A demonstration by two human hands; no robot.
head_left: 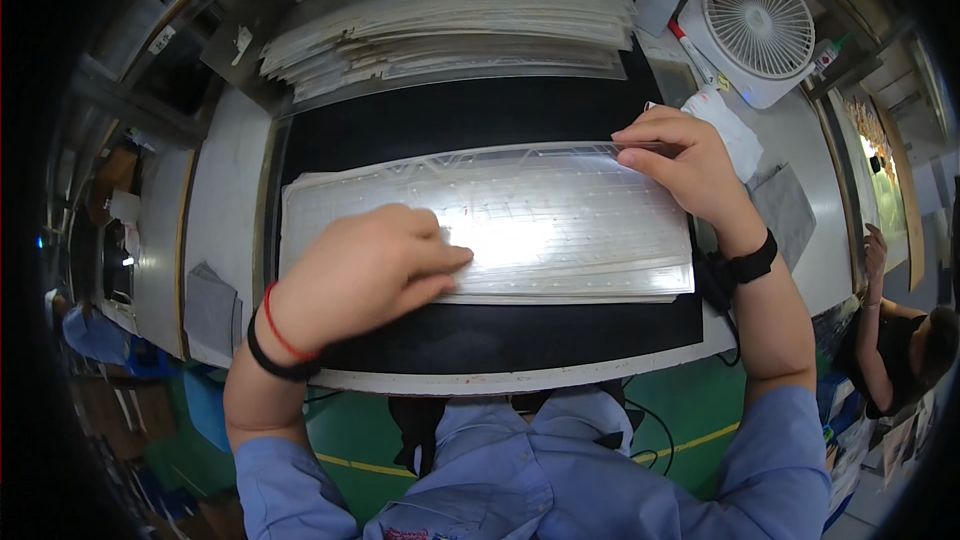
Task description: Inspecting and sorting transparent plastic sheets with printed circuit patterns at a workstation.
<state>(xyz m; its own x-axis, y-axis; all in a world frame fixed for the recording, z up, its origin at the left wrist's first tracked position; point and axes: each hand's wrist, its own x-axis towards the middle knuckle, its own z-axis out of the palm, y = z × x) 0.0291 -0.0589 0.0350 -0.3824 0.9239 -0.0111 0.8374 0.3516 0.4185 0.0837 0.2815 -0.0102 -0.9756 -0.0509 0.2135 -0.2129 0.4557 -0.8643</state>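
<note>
A stack of thin clear plastic sheets (560, 275) lies on a black mat (480, 338) in front of me. At its far right corner, my right hand (685, 155) pinches the edge of the top clear sheet (600, 195) between thumb and fingers. My left hand (375, 260) is over the left middle of the stack, slightly blurred. Its index finger and thumb are apart with nothing seen between them; whether they touch the sheet I cannot tell. Strong glare covers the sheet's middle.
A taller pile of sheets (450, 30) stands behind the mat. At the back right are a white fan (757, 25), a bottle (660, 2) and a white cloth (725, 130). Grey cloths (783, 212) lie at both sides. Another person (890, 350) sits at the far right.
</note>
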